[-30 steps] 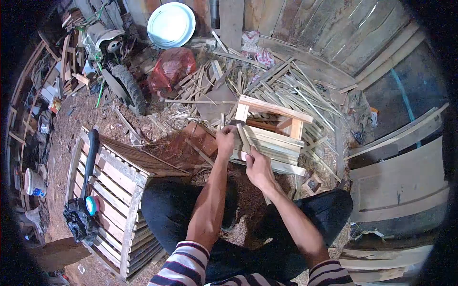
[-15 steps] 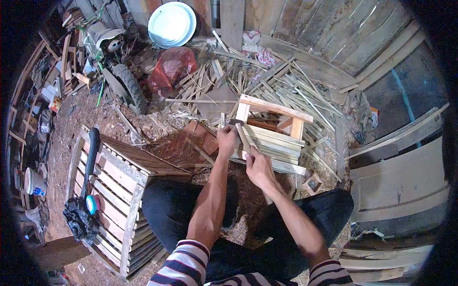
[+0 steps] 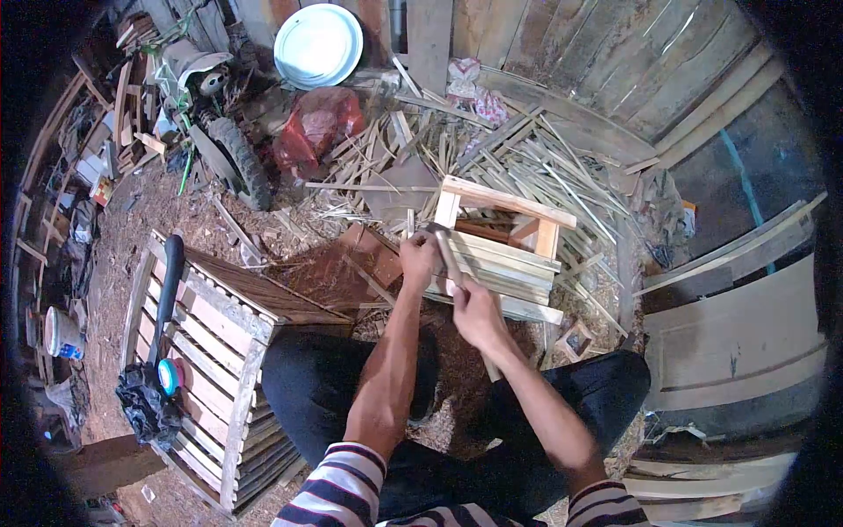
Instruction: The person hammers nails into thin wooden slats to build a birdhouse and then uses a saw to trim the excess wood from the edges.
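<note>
My right hand [image 3: 477, 312] is wrapped round the wooden handle of a hammer [image 3: 448, 259]. The handle slants up and left, and its dark head lies beside my left fingers. My left hand [image 3: 419, 256] is closed at the left end of a slatted wooden frame [image 3: 500, 272]; what its fingers pinch is hidden. Pale slats run across the near side of this frame. Its upper part is an open rectangle of thicker bars [image 3: 509, 200], through which reddish-brown wood shows.
A finished-looking slatted crate [image 3: 206, 329] stands at left, carrying a black-handled tool [image 3: 169, 281], a round blue-white container [image 3: 171, 376] and a black plastic bag [image 3: 147, 408]. Scrap strips [image 3: 536, 162] heap behind the frame. A wheel [image 3: 235, 162] and red bag [image 3: 318, 127] lie farther back.
Very little differs. The hammer and my right hand have shifted slightly, with the head still beside my left fingers. The wooden frame stays in place.
</note>
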Motion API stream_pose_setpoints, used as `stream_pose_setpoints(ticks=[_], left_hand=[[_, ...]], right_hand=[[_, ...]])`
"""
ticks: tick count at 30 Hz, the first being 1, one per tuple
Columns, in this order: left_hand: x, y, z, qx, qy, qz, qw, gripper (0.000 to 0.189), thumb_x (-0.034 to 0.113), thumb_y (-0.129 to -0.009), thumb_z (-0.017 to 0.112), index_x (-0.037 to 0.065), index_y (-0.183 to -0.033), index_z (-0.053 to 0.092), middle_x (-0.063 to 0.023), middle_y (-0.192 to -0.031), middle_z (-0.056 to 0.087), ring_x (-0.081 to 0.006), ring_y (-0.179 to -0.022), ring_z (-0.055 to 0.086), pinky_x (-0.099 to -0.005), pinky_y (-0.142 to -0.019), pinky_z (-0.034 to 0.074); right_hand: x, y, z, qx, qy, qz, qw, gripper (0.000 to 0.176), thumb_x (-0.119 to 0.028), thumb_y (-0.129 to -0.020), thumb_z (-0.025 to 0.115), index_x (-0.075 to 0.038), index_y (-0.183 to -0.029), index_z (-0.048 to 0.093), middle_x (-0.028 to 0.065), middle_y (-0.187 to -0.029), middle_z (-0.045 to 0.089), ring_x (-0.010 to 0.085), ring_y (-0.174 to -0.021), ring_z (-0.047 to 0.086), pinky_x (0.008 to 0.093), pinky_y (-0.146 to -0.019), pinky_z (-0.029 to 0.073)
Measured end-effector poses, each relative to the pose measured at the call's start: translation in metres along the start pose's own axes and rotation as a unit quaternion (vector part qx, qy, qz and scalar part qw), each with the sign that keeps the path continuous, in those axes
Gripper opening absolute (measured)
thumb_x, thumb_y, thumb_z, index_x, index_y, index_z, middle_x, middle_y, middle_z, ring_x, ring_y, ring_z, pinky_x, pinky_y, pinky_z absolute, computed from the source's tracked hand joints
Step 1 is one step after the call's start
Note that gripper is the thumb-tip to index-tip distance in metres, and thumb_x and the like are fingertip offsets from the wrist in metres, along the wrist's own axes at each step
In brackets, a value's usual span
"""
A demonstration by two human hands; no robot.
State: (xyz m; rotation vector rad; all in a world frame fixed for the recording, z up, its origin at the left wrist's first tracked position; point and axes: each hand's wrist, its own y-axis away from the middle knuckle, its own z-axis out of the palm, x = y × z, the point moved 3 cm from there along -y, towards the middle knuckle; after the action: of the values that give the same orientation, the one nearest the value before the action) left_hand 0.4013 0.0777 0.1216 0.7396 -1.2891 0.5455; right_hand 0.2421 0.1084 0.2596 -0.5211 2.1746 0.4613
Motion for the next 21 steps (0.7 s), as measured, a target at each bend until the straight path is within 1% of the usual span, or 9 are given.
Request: stream_pose_setpoints(ticks=[2,4,5,8,10,12,14,17,21], left_hand=[[0.003,-0.001,0.001,-0.008,0.027,0.033,0.999,0.017,0.012,-0.082,0.060,-0.003,-0.084,0.067,-0.0015,-0.069,0.060,-0.0076,-0.061,0.048,-0.0240,-0.054,0.038],[0.007,0.004,0.002,-0.004,0.019,0.004,1.000,0.017,0.013,-0.083,0.062,-0.003,-0.087,0.068,-0.0019,-0.073,0.062,-0.0081,-0.063,0.048,-0.0244,-0.057,0.039],[0.004,0.001,0.003,-0.011,0.041,-0.021,0.999,0.019,0.015,-0.083,0.063,-0.003,-0.087,0.068,-0.0020,-0.073,0.062,-0.0086,-0.064,0.048,-0.0252,-0.058,0.040],[0.015,0.006,0.002,-0.003,0.005,-0.019,1.000,0.026,0.022,-0.083,0.068,-0.004,-0.089,0.069,-0.0026,-0.074,0.063,-0.0103,-0.066,0.049,-0.0276,-0.062,0.041],[0.014,0.004,0.003,0.002,-0.023,-0.015,1.000,0.029,0.024,-0.083,0.068,-0.004,-0.089,0.069,-0.0026,-0.074,0.063,-0.0110,-0.067,0.050,-0.0278,-0.064,0.042],[0.023,0.007,0.002,0.004,-0.038,-0.027,0.999,0.029,0.024,-0.083,0.068,-0.004,-0.089,0.069,-0.0026,-0.073,0.062,-0.0109,-0.067,0.050,-0.0281,-0.064,0.042],[0.023,0.007,0.004,0.006,-0.052,-0.041,0.998,0.029,0.024,-0.083,0.068,-0.004,-0.089,0.069,-0.0027,-0.073,0.062,-0.0108,-0.067,0.050,-0.0283,-0.064,0.042],[0.016,0.004,0.002,0.029,-0.042,-0.030,0.998,0.025,0.024,-0.080,0.070,-0.002,-0.081,0.069,0.0007,-0.069,0.060,-0.0093,-0.062,0.047,-0.0284,-0.058,0.040],[0.032,0.015,0.004,0.030,-0.044,0.032,0.998,0.030,0.026,-0.081,0.072,-0.002,-0.090,0.068,-0.0005,-0.071,0.061,-0.0098,-0.063,0.048,-0.0281,-0.059,0.041]], right_hand=[[0.008,-0.004,-0.002,-0.008,0.018,-0.016,1.000,0.020,-0.014,-0.092,0.051,-0.001,-0.105,0.057,0.0258,-0.079,0.063,0.0453,-0.078,0.061,0.0488,-0.068,0.048],[0.008,-0.001,-0.007,0.023,0.036,-0.049,0.998,0.023,-0.017,-0.093,0.049,-0.001,-0.106,0.057,0.0270,-0.085,0.063,0.0450,-0.085,0.061,0.0484,-0.074,0.047],[-0.007,0.002,-0.018,0.026,0.021,0.005,0.999,0.024,-0.019,-0.093,0.048,-0.001,-0.107,0.057,0.0271,-0.089,0.063,0.0450,-0.090,0.060,0.0475,-0.077,0.046],[-0.012,-0.005,-0.038,0.022,0.004,0.072,0.997,0.025,-0.020,-0.094,0.048,0.001,-0.105,0.056,0.0257,-0.086,0.063,0.0442,-0.084,0.062,0.0468,-0.073,0.047],[0.013,-0.010,-0.033,0.042,0.025,0.044,0.998,0.027,-0.023,-0.095,0.047,0.001,-0.106,0.054,0.0256,-0.085,0.063,0.0443,-0.082,0.062,0.0480,-0.071,0.047],[0.027,-0.007,-0.030,0.038,0.072,0.086,0.993,0.033,-0.030,-0.097,0.045,0.001,-0.099,0.055,0.0257,-0.081,0.061,0.0427,-0.079,0.061,0.0476,-0.071,0.045],[0.038,-0.007,-0.027,0.017,0.086,0.100,0.991,0.035,-0.031,-0.098,0.043,0.002,-0.103,0.053,0.0288,-0.085,0.061,0.0478,-0.085,0.059,0.0513,-0.075,0.045],[0.045,-0.009,-0.021,0.011,0.131,0.087,0.988,0.035,-0.030,-0.099,0.041,0.004,-0.104,0.049,0.0294,-0.083,0.062,0.0483,-0.083,0.060,0.0540,-0.073,0.047],[0.047,-0.008,-0.015,0.009,0.125,0.091,0.988,0.036,-0.029,-0.099,0.038,0.006,-0.105,0.047,0.0333,-0.082,0.060,0.0519,-0.083,0.058,0.0555,-0.074,0.047]])
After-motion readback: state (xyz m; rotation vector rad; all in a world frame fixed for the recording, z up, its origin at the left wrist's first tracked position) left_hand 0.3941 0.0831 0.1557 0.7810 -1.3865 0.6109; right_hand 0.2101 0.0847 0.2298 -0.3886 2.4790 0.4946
